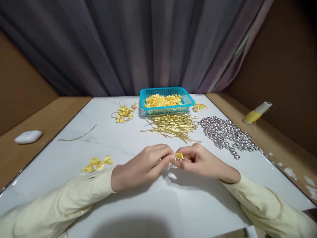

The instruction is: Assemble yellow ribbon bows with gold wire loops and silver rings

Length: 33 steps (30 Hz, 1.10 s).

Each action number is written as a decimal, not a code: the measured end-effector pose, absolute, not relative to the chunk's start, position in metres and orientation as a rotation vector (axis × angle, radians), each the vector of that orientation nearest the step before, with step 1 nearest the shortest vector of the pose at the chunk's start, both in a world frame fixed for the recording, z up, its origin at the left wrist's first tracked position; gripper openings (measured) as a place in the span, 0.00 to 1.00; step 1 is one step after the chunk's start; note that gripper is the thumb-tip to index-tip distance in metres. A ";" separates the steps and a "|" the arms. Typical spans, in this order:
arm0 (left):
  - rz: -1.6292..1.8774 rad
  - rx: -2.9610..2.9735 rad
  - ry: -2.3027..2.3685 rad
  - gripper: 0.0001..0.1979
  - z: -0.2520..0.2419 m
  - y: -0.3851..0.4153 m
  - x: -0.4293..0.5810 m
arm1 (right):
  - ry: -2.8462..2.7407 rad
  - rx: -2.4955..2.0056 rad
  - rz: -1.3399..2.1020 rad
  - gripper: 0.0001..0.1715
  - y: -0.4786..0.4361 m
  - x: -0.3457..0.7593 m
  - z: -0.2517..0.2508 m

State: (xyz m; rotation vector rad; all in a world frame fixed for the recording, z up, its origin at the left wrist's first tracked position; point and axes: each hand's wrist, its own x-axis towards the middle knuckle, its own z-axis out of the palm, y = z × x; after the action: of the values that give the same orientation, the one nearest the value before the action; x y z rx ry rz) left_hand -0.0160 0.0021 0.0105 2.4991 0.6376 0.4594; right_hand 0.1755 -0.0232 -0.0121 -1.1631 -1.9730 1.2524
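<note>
Sleeves: pale cream, the left one [74, 193] and the right one [262, 198] lying across the near part of the glossy white marbled tabletop [198, 208].
Left hand: [148, 162] fingers drawn in, thumb and forefinger pinching the left side of the held bow.
Right hand: [203, 162] fingers curled, thumb and forefinger pinching the bow's other side.
Held bow: small yellow satin ribbon bow [179, 155], at centre between the two hands; a bit of silver shows just below it. The fingers cover much of it, so its full make-up cannot be told.
Loose bows: small group of yellow satin bows [100, 164], beside the left forearm.
Single wire: thin curved gold wire [79, 137], left, well apart from the hands.
Silver pile: small shiny rounded silver pieces [223, 132], spread at right beyond the right hand.
White object: smooth, oval [28, 137], on the brown left-hand ledge.
Gold heap: many thin metallic gold strips [174, 126], between hands and basket.
Spool: pale tube wound with yellow [252, 117], right-hand ledge.
Wired cluster: yellow bows with gold loops [123, 114], left of basket.
Basket: turquoise perforated plastic [142, 99], holding yellow ribbon pieces [163, 100].
Backdrop: grey-purple curtain [160, 46].
</note>
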 end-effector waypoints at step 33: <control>0.452 2.504 0.552 0.11 0.015 0.000 -0.016 | -1.621 -1.037 1.755 0.11 -0.024 0.177 -0.007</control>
State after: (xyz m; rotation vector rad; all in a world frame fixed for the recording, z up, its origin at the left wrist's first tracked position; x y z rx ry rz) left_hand -0.0162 0.0003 0.0153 2.5035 0.5521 0.4518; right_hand 0.1769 -0.0237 -0.0065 -1.0369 -1.6215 1.7554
